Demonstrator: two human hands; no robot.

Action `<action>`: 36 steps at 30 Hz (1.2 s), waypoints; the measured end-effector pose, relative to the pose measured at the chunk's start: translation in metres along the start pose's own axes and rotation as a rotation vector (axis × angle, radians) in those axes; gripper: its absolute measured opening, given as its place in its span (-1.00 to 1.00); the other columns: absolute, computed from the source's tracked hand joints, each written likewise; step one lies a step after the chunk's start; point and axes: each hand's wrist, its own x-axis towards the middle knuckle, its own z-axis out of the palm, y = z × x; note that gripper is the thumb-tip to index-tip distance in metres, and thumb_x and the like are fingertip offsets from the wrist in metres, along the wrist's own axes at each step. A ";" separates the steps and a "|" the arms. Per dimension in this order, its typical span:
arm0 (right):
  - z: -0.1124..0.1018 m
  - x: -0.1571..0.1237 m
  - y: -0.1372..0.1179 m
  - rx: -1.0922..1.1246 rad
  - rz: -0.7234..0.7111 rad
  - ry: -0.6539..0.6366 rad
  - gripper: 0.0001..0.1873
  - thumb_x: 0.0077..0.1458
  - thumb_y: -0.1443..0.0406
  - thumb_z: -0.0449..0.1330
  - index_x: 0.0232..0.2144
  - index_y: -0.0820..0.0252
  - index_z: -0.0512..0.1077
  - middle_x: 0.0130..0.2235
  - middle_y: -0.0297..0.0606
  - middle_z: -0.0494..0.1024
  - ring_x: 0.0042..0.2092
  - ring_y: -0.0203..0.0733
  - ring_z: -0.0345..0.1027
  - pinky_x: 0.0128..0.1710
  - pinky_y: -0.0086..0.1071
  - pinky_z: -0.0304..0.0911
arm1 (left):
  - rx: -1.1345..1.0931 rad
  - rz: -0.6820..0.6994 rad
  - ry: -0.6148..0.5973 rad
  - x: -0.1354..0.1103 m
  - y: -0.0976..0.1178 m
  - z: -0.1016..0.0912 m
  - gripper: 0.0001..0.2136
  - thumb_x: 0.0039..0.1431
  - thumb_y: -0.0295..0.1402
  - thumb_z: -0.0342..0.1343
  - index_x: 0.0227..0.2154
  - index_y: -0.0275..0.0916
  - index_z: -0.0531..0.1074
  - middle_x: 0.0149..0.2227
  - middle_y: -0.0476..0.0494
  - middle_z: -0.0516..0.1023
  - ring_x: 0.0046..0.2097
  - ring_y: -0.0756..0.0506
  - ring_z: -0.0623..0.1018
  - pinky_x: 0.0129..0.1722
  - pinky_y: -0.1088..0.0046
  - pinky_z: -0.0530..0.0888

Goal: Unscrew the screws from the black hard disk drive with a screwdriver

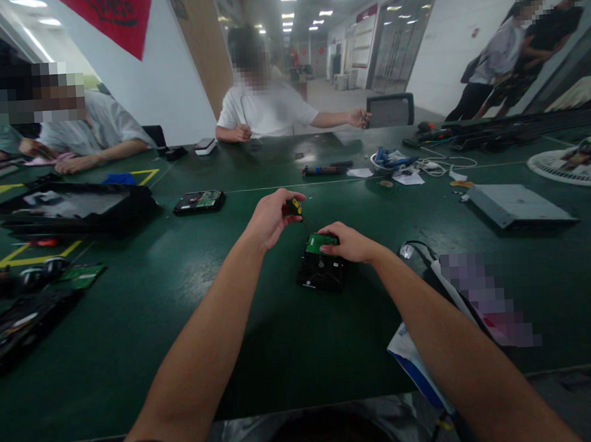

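Observation:
A black hard drive [320, 273] lies on the green table [262, 330] in front of me, with a green circuit board [321, 241] on its far end. My left hand [272, 217] is closed round a small screwdriver [295, 208] with a black and yellow handle, its tip pointing down toward the board. Fingers of my right hand [351, 243] are curled over the board's right edge, holding the drive.
Another hard drive [199, 201] lies further left. A black tray [69, 209] and dismantled parts [26, 317] fill the left side. A grey box [517, 204], cables [397, 161] and a screwdriver [325, 170] lie beyond. People sit across the table; papers [424, 366] lie by my right arm.

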 end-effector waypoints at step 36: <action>-0.001 0.000 -0.002 -0.015 -0.017 0.008 -0.52 0.15 0.22 0.36 0.12 0.11 0.49 0.05 -0.09 0.48 0.09 0.01 0.38 0.20 -0.05 0.26 | 0.041 0.022 -0.048 -0.003 0.003 0.000 -0.83 0.11 -0.32 0.21 -0.36 -0.34 0.60 -0.24 -0.26 0.59 -0.27 -0.06 0.52 -0.38 0.47 0.52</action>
